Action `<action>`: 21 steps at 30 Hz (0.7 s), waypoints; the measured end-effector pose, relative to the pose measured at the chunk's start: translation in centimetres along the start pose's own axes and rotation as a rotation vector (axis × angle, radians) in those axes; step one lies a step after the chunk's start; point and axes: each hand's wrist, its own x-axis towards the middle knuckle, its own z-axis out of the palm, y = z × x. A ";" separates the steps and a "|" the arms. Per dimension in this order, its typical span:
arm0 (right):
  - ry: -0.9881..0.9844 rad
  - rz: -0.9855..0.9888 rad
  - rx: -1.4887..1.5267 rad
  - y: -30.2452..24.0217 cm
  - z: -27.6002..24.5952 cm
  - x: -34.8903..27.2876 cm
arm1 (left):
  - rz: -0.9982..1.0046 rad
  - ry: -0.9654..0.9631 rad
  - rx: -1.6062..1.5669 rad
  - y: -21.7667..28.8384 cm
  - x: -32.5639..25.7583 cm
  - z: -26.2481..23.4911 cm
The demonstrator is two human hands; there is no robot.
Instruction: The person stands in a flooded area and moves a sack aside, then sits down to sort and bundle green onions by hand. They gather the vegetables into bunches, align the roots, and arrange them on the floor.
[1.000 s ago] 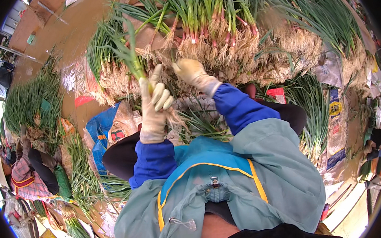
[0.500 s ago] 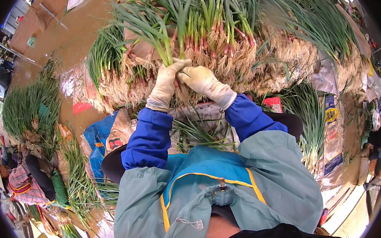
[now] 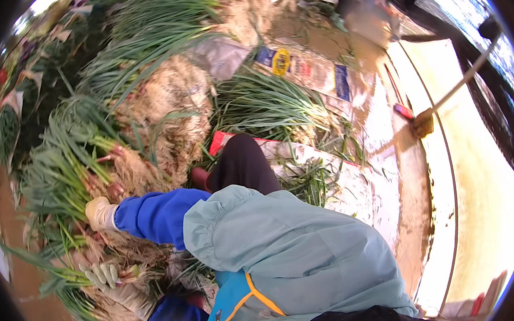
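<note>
My left hand (image 3: 111, 281), in a pale work glove, is closed around a few green garlic stalks (image 3: 68, 273), with their leaves pointing left and their pale ends to the right. Just beyond it, my right hand (image 3: 101, 215), in the same kind of glove, rests against the root ends of a heap of green garlic (image 3: 61, 174). The fingers of that hand are turned away and mostly hidden. Reddish stems and shaggy tan roots (image 3: 169, 101) fill the heap beyond my right hand.
A separate pile of green garlic (image 3: 271, 103) lies right of the heap, beside printed sacks (image 3: 307, 67). My dark-trousered knee (image 3: 242, 164) stands between. Loose leaves (image 3: 312, 183) are scattered on the sheeting. A long wooden pole (image 3: 460, 85) slants at the far right.
The view has swung to the right, so the heap and both hands now appear at the left. My hands were together at the stalks and are now apart.
</note>
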 end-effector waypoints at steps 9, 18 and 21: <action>-0.008 -0.084 0.365 0.9 1.7 -5.2 | -0.071 0.079 0.411 0.0 -0.2 2.1; -0.063 -0.544 -0.263 0.7 4.5 -13.0 | -0.288 0.272 0.532 -3.3 -2.0 0.8; -0.088 -0.520 -0.076 2.5 5.4 -12.3 | -0.315 0.288 0.596 -2.7 -3.2 0.0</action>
